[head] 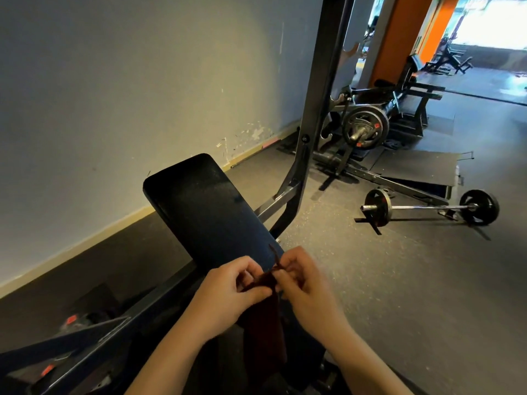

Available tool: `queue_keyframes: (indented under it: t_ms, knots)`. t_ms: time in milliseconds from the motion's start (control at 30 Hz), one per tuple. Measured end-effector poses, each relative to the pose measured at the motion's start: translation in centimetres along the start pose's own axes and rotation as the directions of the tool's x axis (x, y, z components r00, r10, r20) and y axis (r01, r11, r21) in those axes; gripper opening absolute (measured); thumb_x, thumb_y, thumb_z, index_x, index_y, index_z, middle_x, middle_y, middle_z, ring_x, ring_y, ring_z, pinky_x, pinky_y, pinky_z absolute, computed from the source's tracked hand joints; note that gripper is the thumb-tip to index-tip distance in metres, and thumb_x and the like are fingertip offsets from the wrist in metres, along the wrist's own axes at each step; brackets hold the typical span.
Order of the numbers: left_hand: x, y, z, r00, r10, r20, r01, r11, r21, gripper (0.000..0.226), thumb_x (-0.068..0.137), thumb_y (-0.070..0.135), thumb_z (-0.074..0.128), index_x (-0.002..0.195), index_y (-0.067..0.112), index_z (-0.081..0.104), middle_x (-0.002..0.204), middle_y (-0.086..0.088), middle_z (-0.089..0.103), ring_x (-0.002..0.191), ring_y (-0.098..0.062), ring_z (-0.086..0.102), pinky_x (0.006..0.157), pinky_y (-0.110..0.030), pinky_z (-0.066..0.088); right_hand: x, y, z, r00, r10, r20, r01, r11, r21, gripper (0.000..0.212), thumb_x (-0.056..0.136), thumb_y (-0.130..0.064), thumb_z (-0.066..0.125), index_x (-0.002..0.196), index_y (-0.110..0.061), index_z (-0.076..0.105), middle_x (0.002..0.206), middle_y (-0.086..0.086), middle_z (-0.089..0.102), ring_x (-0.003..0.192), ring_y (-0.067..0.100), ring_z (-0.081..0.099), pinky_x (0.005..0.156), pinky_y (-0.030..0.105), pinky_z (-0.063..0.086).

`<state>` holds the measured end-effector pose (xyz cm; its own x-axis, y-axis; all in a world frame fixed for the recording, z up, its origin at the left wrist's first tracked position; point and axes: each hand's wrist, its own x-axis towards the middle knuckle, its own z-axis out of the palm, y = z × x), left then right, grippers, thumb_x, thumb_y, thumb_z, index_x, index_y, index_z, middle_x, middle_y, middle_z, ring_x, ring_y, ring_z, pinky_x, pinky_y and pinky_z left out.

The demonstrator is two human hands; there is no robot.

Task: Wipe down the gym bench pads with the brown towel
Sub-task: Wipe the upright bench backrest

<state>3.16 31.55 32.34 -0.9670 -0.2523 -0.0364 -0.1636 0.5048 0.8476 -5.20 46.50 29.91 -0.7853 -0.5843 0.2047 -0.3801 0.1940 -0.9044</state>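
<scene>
A person's two bare hands met low in the middle of the view, above the near end of a black gym bench pad point(208, 206). The left hand point(228, 292) had its fingers curled around the bunched top edge of the brown towel point(266, 315), and the right hand point(302, 280) pinched the same edge from the other side, with its fingers bent inward. The two hands were just beside each other, with the towel's gathered edge between them. A thin corner of the cloth stuck up past the right hand's fingers. The rest of the towel hung straight down below the hands, dark reddish-brown, in front of the bench's lower part.

The bench pad was long, with rounded corners, and ran away from the person toward a pale grey wall point(128, 81). Its surface was dark and slightly dusty-looking. A dark metal frame upright point(322, 89) rose to the right of the pad, joined to it by angled bars.

On the speckled grey floor point(413, 295) to the right, well apart from the bench, lay a barbell point(427, 207) with a black plate at each end. Farther back stood another weight machine loaded with a round weight plate point(365, 127). Beyond it, an orange pillar point(399, 35) stood near a bright opening.
</scene>
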Motion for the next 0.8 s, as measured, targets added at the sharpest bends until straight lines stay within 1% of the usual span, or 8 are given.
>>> queue_keyframes:
  t_ms: [133, 233, 333, 433, 533, 633, 700, 800]
  knots:
    - [-0.4, -1.2, 1.4, 0.998, -0.051, 0.043, 0.038, 0.964, 0.265, 0.016, 0.092, 0.034, 0.067, 0.107, 0.032, 0.061, 0.105, 0.015, 0.051, 0.094, -0.001, 0.054, 0.075, -0.014, 0.043, 0.0, -0.2, -0.8, 0.996, -0.020, -0.090, 0.023, 0.999, 0.026, 0.021, 0.096, -0.006, 0.058, 0.090, -0.026, 0.053, 0.075, -0.010, 0.063, 0.068, 0.002, 0.062, 0.060, 0.017, 0.049]
    - [-0.6, -2.8, 2.7, 0.992, -0.119, 0.037, 0.101, 0.941, 0.323, 0.016, 0.096, 0.037, 0.062, 0.110, 0.031, 0.063, 0.106, 0.016, 0.043, 0.094, 0.000, 0.051, 0.077, -0.016, 0.042, 0.2, -0.3, -2.0, 0.992, -0.029, -0.120, 0.028, 1.000, -0.010, 0.018, 0.099, -0.014, 0.053, 0.090, -0.030, 0.050, 0.075, -0.004, 0.057, 0.068, 0.007, 0.058, 0.059, 0.020, 0.049]
    - [-0.8, -4.4, 3.3, 0.984, -0.177, -0.032, 0.179, 0.937, 0.299, 0.015, 0.097, 0.039, 0.060, 0.104, 0.028, 0.067, 0.106, 0.015, 0.048, 0.096, -0.002, 0.053, 0.087, -0.024, 0.048, 0.5, 0.2, -3.2, 0.998, 0.008, -0.058, -0.012, 0.998, -0.068, 0.015, 0.102, -0.022, 0.047, 0.092, -0.034, 0.047, 0.071, 0.000, 0.055, 0.060, 0.011, 0.053, 0.057, 0.025, 0.045]
    - [-0.9, -5.5, 2.7, 0.972, -0.219, -0.085, 0.234, 0.938, 0.257, 0.012, 0.095, 0.037, 0.063, 0.096, 0.027, 0.069, 0.104, 0.014, 0.052, 0.095, -0.002, 0.053, 0.089, -0.028, 0.048, 1.0, 0.8, -4.0, 0.999, 0.033, -0.037, -0.039, 0.987, -0.157, 0.014, 0.103, -0.028, 0.043, 0.092, -0.036, 0.043, 0.079, 0.005, 0.057, 0.067, 0.016, 0.053, 0.058, 0.030, 0.044]
    - [-1.2, -6.2, 1.6, 0.963, -0.244, -0.114, 0.264, 0.940, 0.217, 0.012, 0.095, 0.036, 0.063, 0.085, 0.032, 0.066, 0.092, 0.012, 0.061, 0.084, -0.002, 0.057, 0.074, -0.026, 0.046, 2.0, 1.2, -4.7, 0.997, -0.004, -0.071, -0.011, 0.979, -0.203, 0.016, 0.103, -0.025, 0.045, 0.089, -0.034, 0.043, 0.070, -0.002, 0.050, 0.058, 0.003, 0.046, 0.054, 0.018, 0.036]
    - [-1.7, -6.6, 0.7, 0.949, -0.261, -0.176, 0.292, 0.939, 0.181, 0.012, 0.093, 0.038, 0.066, 0.083, 0.032, 0.067, 0.081, 0.011, 0.066, 0.073, -0.002, 0.059, 0.063, -0.022, 0.040, 3.2, 1.4, -5.7, 0.995, 0.007, -0.097, -0.021, 0.990, -0.142, 0.014, 0.102, -0.022, 0.048, 0.091, -0.030, 0.047, 0.068, 0.000, 0.048, 0.058, 0.007, 0.044, 0.057, 0.025, 0.038]
    - [-2.0, -7.0, 0.4, 0.942, -0.273, -0.193, 0.303, 0.941, 0.148, 0.012, 0.090, 0.039, 0.068, 0.084, 0.030, 0.067, 0.089, 0.012, 0.066, 0.082, -0.003, 0.058, 0.071, -0.025, 0.043, 3.7, 1.1, -6.5, 0.995, 0.022, -0.102, -0.033, 0.994, -0.105, 0.012, 0.101, -0.021, 0.050, 0.092, -0.029, 0.047, 0.066, 0.000, 0.046, 0.056, 0.007, 0.043, 0.055, 0.026, 0.039]
    - [-2.3, -7.5, 0.1, 0.938, -0.294, -0.185, 0.313, 0.946, 0.085, 0.014, 0.094, 0.039, 0.063, 0.087, 0.027, 0.065, 0.093, 0.008, 0.068, 0.087, -0.008, 0.062, 0.081, -0.038, 0.051, 4.3, 0.6, -7.4, 0.998, 0.029, -0.063, -0.036, 0.993, -0.113, 0.012, 0.100, -0.020, 0.052, 0.093, -0.028, 0.047, 0.066, -0.002, 0.048, 0.049, 0.000, 0.045, 0.047, 0.015, 0.040]
